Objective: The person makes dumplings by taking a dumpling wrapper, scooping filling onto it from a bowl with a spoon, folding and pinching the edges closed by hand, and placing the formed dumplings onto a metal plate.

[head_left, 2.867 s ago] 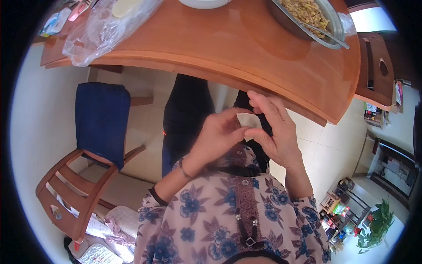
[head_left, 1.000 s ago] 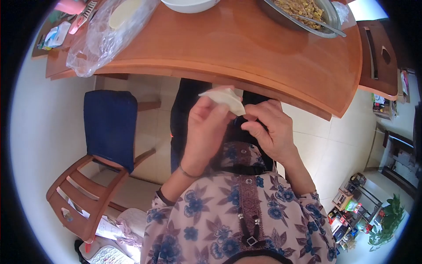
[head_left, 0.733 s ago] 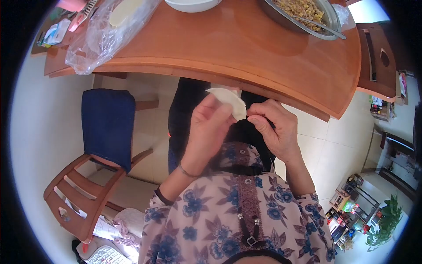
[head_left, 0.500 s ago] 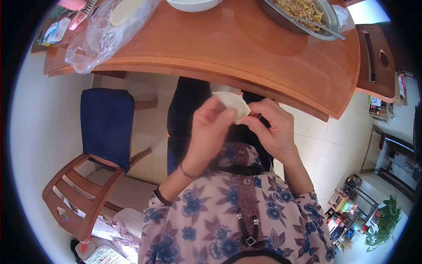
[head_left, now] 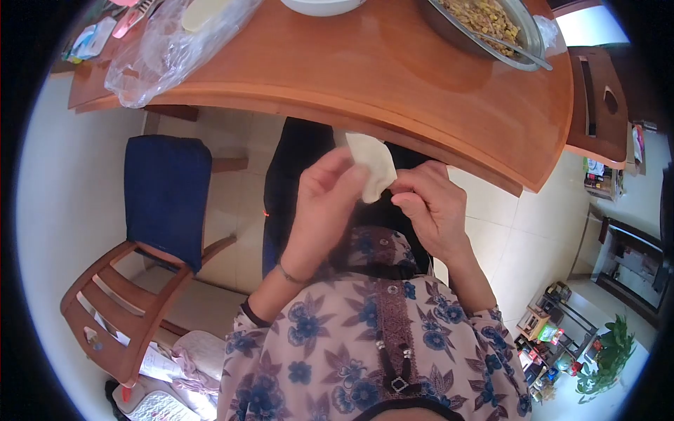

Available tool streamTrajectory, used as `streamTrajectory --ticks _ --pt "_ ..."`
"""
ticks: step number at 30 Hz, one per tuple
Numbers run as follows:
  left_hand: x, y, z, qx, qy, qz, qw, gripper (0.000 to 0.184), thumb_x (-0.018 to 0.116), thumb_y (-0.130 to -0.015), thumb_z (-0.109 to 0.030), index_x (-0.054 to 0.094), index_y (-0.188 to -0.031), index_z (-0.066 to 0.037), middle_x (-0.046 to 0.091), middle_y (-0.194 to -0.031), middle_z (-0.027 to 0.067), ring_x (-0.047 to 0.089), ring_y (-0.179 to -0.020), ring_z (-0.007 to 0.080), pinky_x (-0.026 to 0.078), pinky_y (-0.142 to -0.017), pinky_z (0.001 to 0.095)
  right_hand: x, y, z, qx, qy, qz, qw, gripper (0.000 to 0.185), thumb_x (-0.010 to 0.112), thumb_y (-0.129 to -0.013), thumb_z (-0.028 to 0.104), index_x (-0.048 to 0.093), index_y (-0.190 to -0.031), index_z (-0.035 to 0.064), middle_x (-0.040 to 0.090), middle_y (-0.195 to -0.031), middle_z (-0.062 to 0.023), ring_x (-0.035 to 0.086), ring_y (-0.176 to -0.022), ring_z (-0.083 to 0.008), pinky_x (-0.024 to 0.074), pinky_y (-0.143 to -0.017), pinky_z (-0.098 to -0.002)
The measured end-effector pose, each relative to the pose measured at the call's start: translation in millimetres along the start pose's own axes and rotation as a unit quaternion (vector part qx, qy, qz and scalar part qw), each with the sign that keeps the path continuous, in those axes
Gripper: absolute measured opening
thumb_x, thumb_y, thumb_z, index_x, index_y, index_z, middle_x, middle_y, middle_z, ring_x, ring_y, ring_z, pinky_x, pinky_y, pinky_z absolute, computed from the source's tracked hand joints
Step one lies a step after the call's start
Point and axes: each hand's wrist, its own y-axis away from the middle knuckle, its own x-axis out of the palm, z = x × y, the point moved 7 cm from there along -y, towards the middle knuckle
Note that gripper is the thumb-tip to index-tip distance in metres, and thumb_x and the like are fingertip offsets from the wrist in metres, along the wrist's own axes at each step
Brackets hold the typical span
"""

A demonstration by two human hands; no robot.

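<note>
A pale folded dough piece (head_left: 372, 165) is pinched between the thumb and fingers of my left hand (head_left: 326, 203), in front of the table's edge and over my lap. Its right edge meets the fingertips of my right hand (head_left: 435, 207), whose thumb and index finger are nearly together. Whether the right fingers grip the dough's edge is too small to tell. On the table, a metal bowl (head_left: 537, 38) holds a chopped yellow-brown filling (head_left: 488, 21) and a spoon (head_left: 516, 50). A flat round dough sheet (head_left: 203, 12) lies on a clear plastic bag (head_left: 172, 52).
The curved wooden table (head_left: 365, 67) spans the top. A white bowl (head_left: 323, 5) is at its far side. A chair with a blue cover (head_left: 167, 200) stands at the left, another wooden chair (head_left: 600, 105) at the right. A plant (head_left: 607, 358) is at the lower right.
The dough has turned more upright in my left hand, and my right fingertips have shifted along its edge. Earlier it was held lower, between both hands. The view has shifted slightly.
</note>
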Motion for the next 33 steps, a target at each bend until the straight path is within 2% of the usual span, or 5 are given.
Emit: streamTrajectory --ticks 6,13,21,30,33 --pt "-5.9 -0.9 9.5 -0.028 0.037 0.026 0.999 0.032 0.061 -0.102 -0.014 0.061 -0.129 0.003 0.068 -0.123 0.0124 0.068 -0.102 0.0163 0.059 -0.082 0.0316 -7.0 2.8 -17.2 0.109 -0.038 0.004 0.993 0.016 0.073 -0.093 0.022 0.072 -0.096 0.0061 0.069 -0.083 -0.0088 0.063 -0.076 -0.0249 0.0473 -0.077 -0.0336" --pt "-3.4 2.6 15.8 -0.044 0.0 0.031 0.999 0.035 0.065 -0.101 -0.016 0.062 -0.13 0.003 0.069 -0.122 0.0125 0.069 -0.101 0.0164 0.061 -0.08 0.0314 -2.4 -1.5 -10.8 0.097 -0.054 0.003 0.994 0.015 0.076 -0.089 0.019 0.072 -0.095 0.0058 0.069 -0.081 -0.009 0.063 -0.076 -0.0256 0.0476 -0.078 -0.0335" --pt "-6.0 2.7 16.8 -0.041 -0.011 0.031 0.999 0.034 0.065 -0.101 -0.017 0.063 -0.128 0.004 0.07 -0.121 0.0133 0.069 -0.1 0.0168 0.061 -0.083 0.0346 2.9 -1.8 -7.1 -0.005 0.023 -0.029 0.999 0.013 0.076 -0.088 0.018 0.072 -0.093 0.0066 0.068 -0.077 -0.0068 0.063 -0.069 -0.0235 0.0469 -0.083 -0.0349" --pt "-8.0 0.7 9.7 -0.081 0.013 0.029 0.996 0.032 0.065 -0.099 -0.012 0.064 -0.127 0.004 0.07 -0.12 0.0142 0.07 -0.095 0.017 0.062 -0.077 0.0331 -11.9 -3.4 -11.8 0.074 -0.008 -0.006 0.997 0.018 0.074 -0.091 0.022 0.072 -0.098 0.0051 0.07 -0.084 -0.0086 0.064 -0.077 -0.0238 0.0469 -0.082 -0.0342" --pt "-4.9 1.3 10.2 -0.081 0.007 0.05 0.995 0.031 0.066 -0.098 -0.01 0.065 -0.127 0.003 0.071 -0.115 0.0137 0.07 -0.093 0.0162 0.062 -0.076 0.0328 -9.9 -5.6 -5.7 0.05 -0.016 -0.008 0.999 0.016 0.075 -0.09 0.02 0.072 -0.097 0.0058 0.07 -0.083 -0.0084 0.064 -0.075 -0.0234 0.0467 -0.081 -0.0341"
